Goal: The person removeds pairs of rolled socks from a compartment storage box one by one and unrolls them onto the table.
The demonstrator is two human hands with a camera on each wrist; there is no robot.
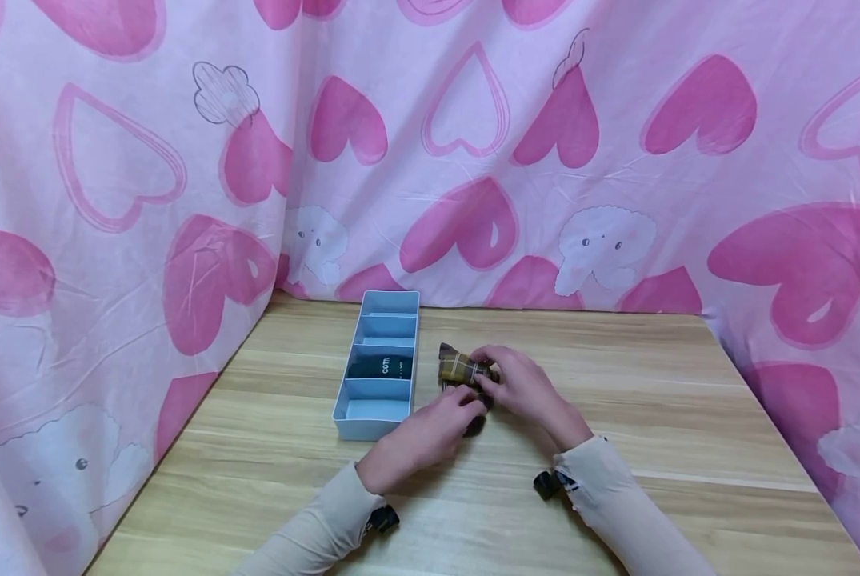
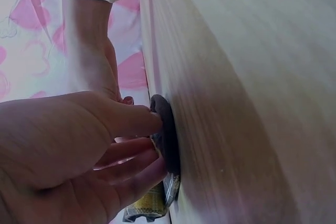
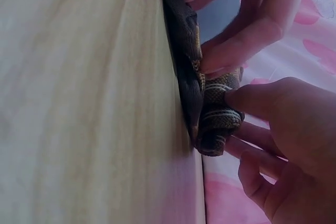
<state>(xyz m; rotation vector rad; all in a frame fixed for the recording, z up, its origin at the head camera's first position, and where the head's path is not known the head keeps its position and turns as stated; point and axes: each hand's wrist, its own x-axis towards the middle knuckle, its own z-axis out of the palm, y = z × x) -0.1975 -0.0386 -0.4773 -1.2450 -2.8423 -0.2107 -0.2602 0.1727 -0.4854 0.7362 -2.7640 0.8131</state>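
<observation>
Plaid cloth point(image 1: 458, 369): narrow gap to box edge point(image 1: 414, 368).

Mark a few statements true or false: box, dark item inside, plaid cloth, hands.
1. The blue box has four compartments. True.
2. The left hand and right hand both touch the plaid cloth. True.
3. The plaid cloth lies inside the blue box. False: it is outside, to the right of it in the head view.
4. A dark item with white lettering sits in the blue box. True.
5. The dark item is in the farthest compartment. False: second from the near end.
</observation>
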